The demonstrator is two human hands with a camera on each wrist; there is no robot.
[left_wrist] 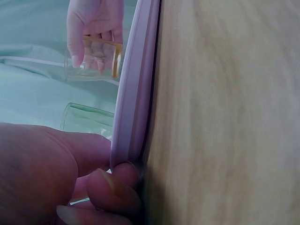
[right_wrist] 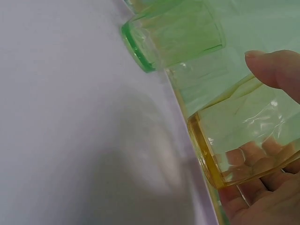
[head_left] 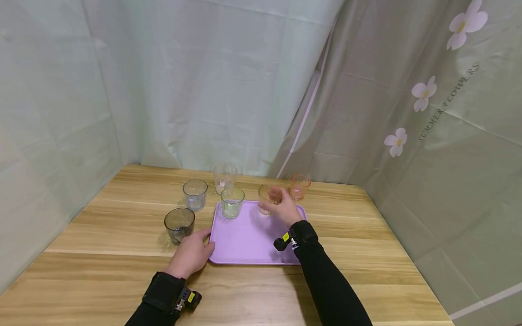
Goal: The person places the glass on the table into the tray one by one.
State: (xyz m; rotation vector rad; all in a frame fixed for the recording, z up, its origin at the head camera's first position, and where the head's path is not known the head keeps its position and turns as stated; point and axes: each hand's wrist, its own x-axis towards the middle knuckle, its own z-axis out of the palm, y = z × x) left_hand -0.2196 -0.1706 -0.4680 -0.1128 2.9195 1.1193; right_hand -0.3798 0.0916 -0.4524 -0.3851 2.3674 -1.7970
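Observation:
My right hand [head_left: 284, 210] grips a clear yellow glass [right_wrist: 248, 136], thumb on one side and fingers round the other, over the back right part of a purple tray [head_left: 248, 242]. The amber base of that glass shows close to the tray's far rim in the right wrist view. With thumb and curled fingers my left hand [head_left: 191, 254] pinches the tray's left edge [left_wrist: 133, 84] near its front corner. A green glass [head_left: 231, 206] stands upright on the tray's back left corner. Just beyond the left hand is a dark grey glass [head_left: 179, 226] on the table.
Left of the tray's back corner stands a bluish glass [head_left: 195, 197], and a clear glass [head_left: 224, 179] is behind the green one. A pink-orange glass [head_left: 299, 188] stands behind the tray on the right. Curtains [head_left: 228, 81] close off the wooden table [head_left: 106, 235] at the back and sides.

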